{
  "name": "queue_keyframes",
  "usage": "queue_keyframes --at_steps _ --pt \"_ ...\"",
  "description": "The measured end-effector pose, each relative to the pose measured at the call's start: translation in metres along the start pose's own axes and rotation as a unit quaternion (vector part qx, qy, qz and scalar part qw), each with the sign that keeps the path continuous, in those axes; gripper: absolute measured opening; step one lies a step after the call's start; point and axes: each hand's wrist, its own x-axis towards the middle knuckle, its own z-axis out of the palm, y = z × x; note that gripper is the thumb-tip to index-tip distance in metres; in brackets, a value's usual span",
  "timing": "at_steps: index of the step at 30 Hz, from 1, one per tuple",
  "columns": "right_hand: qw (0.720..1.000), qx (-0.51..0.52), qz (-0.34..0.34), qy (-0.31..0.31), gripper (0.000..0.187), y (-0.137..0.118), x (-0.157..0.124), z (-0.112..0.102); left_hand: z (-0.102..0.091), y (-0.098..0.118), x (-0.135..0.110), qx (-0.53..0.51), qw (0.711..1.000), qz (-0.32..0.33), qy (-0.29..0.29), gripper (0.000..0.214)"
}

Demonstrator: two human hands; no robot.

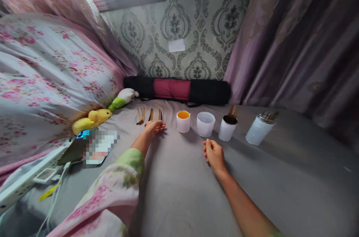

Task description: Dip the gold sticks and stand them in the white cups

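Note:
Thin brown sticks point(141, 116) lie on the grey sheet in small groups at mid-left. My left hand point(155, 128) is over the near ends of the middle and right groups, its fingers stretched to the right with no held thing visible. My right hand point(213, 153) rests in front of the cups, fingers curled together and nothing showing in them. A row of containers stands beyond: a white cup with an orange inside point(183, 125), a whitish cup point(205, 128), a white-wrapped can point(227, 132) with several sticks upright in it, and a taller white jar point(258, 132) holding several thin sticks.
A long black and maroon bag point(171, 89) lies against the wall. At left are a yellow plush toy point(91, 120), a green and white plush toy point(125, 97), a phone point(102, 149), a white power strip point(30, 177) and a white cable point(57, 192).

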Motion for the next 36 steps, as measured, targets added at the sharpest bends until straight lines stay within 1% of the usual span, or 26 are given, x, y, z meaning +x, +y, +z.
queue_keyframes --at_steps 10,28,32,36 --pt "1.000 0.004 -0.004 0.005 0.043 0.003 0.000 0.001 0.011 -0.014 -0.016 -0.093 0.995 0.005 -0.033 0.002" --pt "1.000 0.006 0.001 0.000 0.044 0.002 -0.001 0.000 0.027 -0.033 -0.054 -0.186 0.976 0.011 -0.110 0.017" --pt "1.000 0.006 0.006 -0.006 0.042 -0.001 -0.002 -0.001 0.030 -0.038 -0.061 -0.198 0.972 0.022 -0.126 0.020" --pt "1.000 0.008 0.008 -0.006 0.041 -0.001 -0.002 -0.001 0.033 -0.044 -0.068 -0.205 0.969 0.034 -0.136 0.019"
